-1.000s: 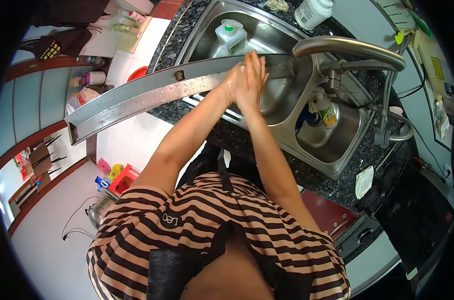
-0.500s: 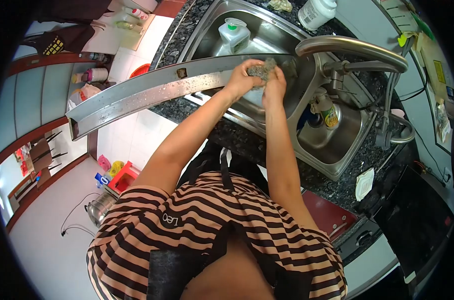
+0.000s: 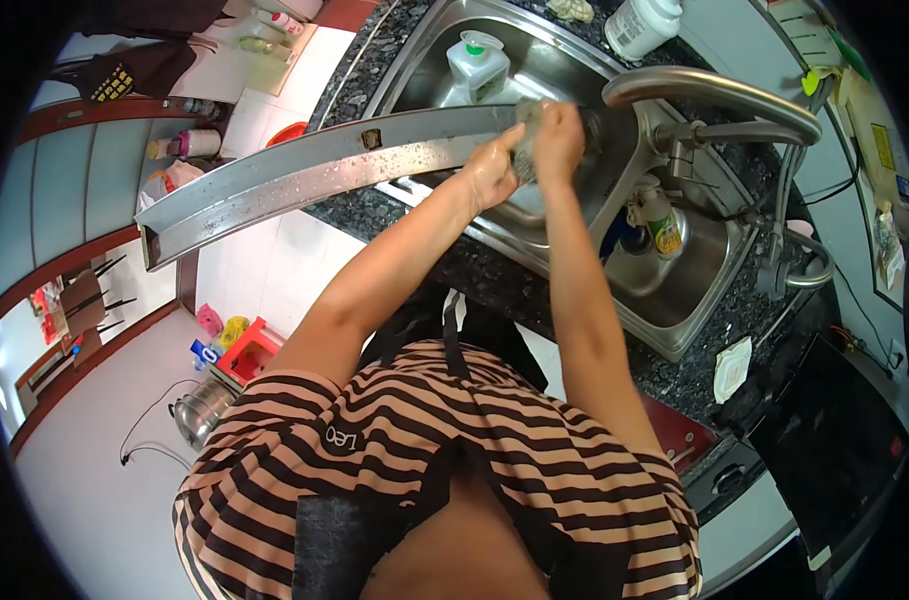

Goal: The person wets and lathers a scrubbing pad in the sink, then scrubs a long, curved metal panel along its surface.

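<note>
Across the left sink basin lies a long, wet metal channel (image 3: 304, 180), its far-left end jutting out past the counter. At its right part, both hands meet around a grey-green mesh scouring pad (image 3: 525, 142). My right hand (image 3: 559, 142) is closed on the pad's right side, knuckles up. My left hand (image 3: 491, 172) is closed against the pad's left side, thumb upward, by the channel's near edge. Its fingertips are partly hidden. Behind the channel, a clear pump bottle (image 3: 477, 68) with a green part stands in the basin (image 3: 429, 60).
A curved faucet (image 3: 714, 90) arches at the right of the basin. The smaller basin (image 3: 674, 300) holds a yellow-labelled bottle (image 3: 662, 225). A white jar (image 3: 642, 28) stands on the dark stone counter (image 3: 344, 215). A white packet (image 3: 732, 370) lies near the black stove (image 3: 824, 410).
My hands have turned and shifted: the right hand has moved up and over the scouring pad, the left slightly lower. The channel stays almost in place; the view has shifted slightly.
</note>
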### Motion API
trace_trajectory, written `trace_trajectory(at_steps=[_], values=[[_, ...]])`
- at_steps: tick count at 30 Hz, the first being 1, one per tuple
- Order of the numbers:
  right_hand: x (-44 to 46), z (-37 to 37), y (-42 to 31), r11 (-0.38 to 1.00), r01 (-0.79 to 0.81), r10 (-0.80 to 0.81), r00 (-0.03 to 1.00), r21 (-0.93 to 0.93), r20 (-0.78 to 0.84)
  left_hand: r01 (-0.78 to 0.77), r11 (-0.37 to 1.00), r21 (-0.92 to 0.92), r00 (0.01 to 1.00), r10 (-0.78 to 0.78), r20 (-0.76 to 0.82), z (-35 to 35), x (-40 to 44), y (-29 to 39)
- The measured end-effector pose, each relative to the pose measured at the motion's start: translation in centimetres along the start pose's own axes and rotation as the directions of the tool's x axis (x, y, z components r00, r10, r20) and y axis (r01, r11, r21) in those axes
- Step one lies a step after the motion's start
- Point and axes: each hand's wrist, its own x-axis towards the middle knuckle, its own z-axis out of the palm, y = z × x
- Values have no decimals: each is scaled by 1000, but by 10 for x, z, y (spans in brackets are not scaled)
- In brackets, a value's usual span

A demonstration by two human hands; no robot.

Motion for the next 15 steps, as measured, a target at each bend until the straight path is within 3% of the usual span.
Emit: trace_trajectory(at_steps=[1, 2, 3, 5, 6, 7, 8, 9, 11, 13, 14, 15], values=[[-14, 4, -3, 996, 86, -86, 996, -36, -6, 19, 1000, 3, 997, -19, -74, -3, 9, 1], [-35, 5, -8, 983, 165, -165, 986, -77, -5, -117, 993, 35, 993, 115, 34, 26, -30, 16], [-58, -1, -36, 967, 255, -255, 966, 2, 52, -73, 996, -47, 983, 80, 163, 14, -20, 15], [-42, 11, -23, 956, 269, -264, 963, -121, 52, 35, 982, -187, 909, 47, 413, -16, 10, 15], [-31, 18, -13, 946, 270, -265, 963, -179, 55, 40, 999, -24, 994, -37, 98, -9, 4, 19], [-25, 22, -2, 934, 268, -263, 963, -235, 54, 14, 1000, 13, 995, -15, 97, -8, -6, 13], [-11, 21, 4, 973, 220, -221, 975, -63, -15, -28, 998, 60, 994, 21, 109, -3, -13, 13], [0, 16, -2, 993, 66, -65, 998, -98, 16, -68, 992, 104, 991, 55, 119, 0, -18, 16], [-12, 12, -8, 995, 48, -44, 998, -82, 50, -63, 991, 121, 998, 65, -15, 1, -22, 13], [-38, 14, -18, 995, 97, -97, 995, 17, 17, -95, 991, 93, 993, 101, -66, -7, -6, 14], [-54, 13, -31, 991, 134, -134, 991, -6, 12, -125, 991, 47, 990, 122, 63, -13, -1, 19], [-67, 12, -38, 968, 250, -251, 968, 15, 19, -123, 991, 57, 991, 121, 50, -11, -5, 20]])
